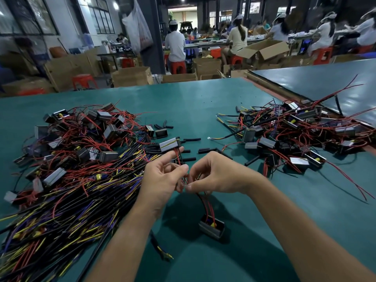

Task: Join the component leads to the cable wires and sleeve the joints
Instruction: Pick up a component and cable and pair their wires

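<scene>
A: Where do we have our hands?
B: Close together above the worktop (193,102) — our left hand (163,179) and right hand (213,176) each pinch thin wires (178,158), fingertips almost touching.
A: And the component?
B: The component (211,226) sits below our right hand; its red leads (206,208) climb into our pinch.
A: Around us?
B: Cables (81,200) heaped to the left, a tangle (295,129) of wired parts to the right, black sleeves (191,139) scattered between — just beyond our hands.
</scene>
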